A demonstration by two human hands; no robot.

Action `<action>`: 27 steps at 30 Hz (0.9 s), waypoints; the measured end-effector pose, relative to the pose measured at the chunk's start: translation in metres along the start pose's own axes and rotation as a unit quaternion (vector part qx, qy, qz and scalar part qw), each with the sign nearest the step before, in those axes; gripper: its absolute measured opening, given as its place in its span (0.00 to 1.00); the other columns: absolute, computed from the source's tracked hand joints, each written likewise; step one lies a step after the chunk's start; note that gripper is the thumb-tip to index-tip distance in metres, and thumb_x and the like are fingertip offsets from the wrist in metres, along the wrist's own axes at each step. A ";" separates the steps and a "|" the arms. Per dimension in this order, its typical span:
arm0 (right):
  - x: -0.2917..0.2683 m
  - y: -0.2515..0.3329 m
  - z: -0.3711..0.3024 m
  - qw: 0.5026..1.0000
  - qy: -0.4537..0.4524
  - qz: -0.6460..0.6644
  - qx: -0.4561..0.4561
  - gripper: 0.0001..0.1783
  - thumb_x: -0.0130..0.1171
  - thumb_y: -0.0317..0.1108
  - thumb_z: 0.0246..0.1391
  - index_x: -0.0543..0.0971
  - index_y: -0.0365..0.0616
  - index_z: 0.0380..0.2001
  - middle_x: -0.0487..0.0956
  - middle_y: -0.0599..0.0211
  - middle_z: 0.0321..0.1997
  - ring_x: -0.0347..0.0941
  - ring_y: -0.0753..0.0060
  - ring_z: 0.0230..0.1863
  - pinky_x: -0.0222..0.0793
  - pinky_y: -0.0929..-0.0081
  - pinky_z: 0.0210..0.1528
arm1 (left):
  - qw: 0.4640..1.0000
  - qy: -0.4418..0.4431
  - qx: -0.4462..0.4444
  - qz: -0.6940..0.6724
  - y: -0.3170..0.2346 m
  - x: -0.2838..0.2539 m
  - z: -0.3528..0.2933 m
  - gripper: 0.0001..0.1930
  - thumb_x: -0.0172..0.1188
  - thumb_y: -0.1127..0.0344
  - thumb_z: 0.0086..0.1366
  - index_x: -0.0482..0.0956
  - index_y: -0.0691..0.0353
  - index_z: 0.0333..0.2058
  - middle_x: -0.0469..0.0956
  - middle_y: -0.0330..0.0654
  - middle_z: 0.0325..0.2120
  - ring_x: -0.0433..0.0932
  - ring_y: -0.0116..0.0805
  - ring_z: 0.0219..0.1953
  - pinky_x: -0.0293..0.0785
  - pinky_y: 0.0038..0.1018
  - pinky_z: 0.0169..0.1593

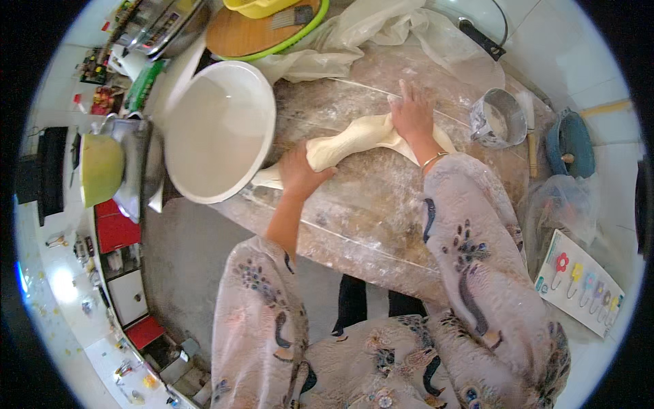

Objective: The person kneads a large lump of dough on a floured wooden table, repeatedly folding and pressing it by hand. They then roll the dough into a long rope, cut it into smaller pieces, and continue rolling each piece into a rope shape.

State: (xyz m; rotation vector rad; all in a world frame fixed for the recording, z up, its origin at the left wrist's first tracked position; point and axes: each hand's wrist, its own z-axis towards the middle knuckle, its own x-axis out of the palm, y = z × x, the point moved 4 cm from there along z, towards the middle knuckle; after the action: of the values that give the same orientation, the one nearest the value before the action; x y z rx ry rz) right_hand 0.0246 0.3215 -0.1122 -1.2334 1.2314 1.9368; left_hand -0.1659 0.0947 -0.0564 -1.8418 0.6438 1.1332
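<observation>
A long, pale rope of dough (360, 134) lies bent across the floury board, its right part arching upward. My left hand (300, 172) is closed over the dough near its left end, with the thumb to the right; a tapered tip shows past the fingers, beside the basin. My right hand (413, 116) presses palm down on the dough farther right, fingers stretched away from me. More dough emerges to the right of that hand, by the wrist with the bracelet. The dough under both palms is hidden. A large white basin (267, 146) stands left of my left hand.
The floured board (368, 225) has its near edge in front of me. A metal tin (499, 119) holding pale powder, a blue-green basket (571, 143) and a card of flower hooks (579, 283) are at right. Clear plastic sheeting (375, 27) lies crumpled along the back.
</observation>
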 end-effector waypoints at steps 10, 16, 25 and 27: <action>-0.040 0.064 -0.052 0.945 0.289 -0.039 -0.149 0.54 0.63 0.66 0.38 0.60 0.50 0.66 0.62 0.54 0.69 0.51 0.47 0.71 0.41 0.39 0.69 | 0.622 -0.234 -0.318 -0.676 0.059 0.093 -0.085 0.31 0.63 0.61 0.62 0.58 0.60 0.59 0.73 0.47 0.45 0.76 0.36 0.39 0.73 0.31 0.43; -0.046 0.080 -0.104 0.951 0.292 -0.037 -0.094 0.27 0.62 0.60 0.41 0.84 0.44 0.26 0.83 0.56 0.30 0.80 0.53 0.34 0.75 0.59 0.39 | 0.605 -0.202 -0.381 -0.669 0.055 0.069 -0.052 0.28 0.62 0.59 0.63 0.58 0.55 0.57 0.74 0.45 0.39 0.77 0.36 0.34 0.75 0.30 0.32; -0.006 0.146 -0.209 0.962 0.263 0.065 0.031 0.21 0.57 0.53 0.46 0.82 0.44 0.27 0.82 0.55 0.27 0.80 0.53 0.31 0.73 0.56 0.35 | 0.970 0.072 0.012 -0.234 -0.008 0.057 0.080 0.34 0.57 0.70 0.56 0.62 0.57 0.63 0.78 0.50 0.42 0.78 0.38 0.42 0.75 0.32 0.46; 0.021 0.196 -0.177 0.969 0.234 0.080 0.027 0.20 0.58 0.50 0.46 0.81 0.42 0.26 0.82 0.54 0.26 0.80 0.51 0.31 0.73 0.54 0.35 | 0.976 0.107 0.042 -0.187 -0.026 0.012 0.090 0.32 0.54 0.72 0.55 0.66 0.55 0.61 0.79 0.53 0.41 0.79 0.49 0.42 0.74 0.39 0.48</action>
State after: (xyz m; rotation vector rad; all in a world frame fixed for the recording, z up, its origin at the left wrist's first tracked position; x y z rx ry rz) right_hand -0.0674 0.0755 -0.0798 -1.6683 1.6490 1.7571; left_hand -0.1809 0.1861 -0.0765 -1.9263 0.4305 0.6572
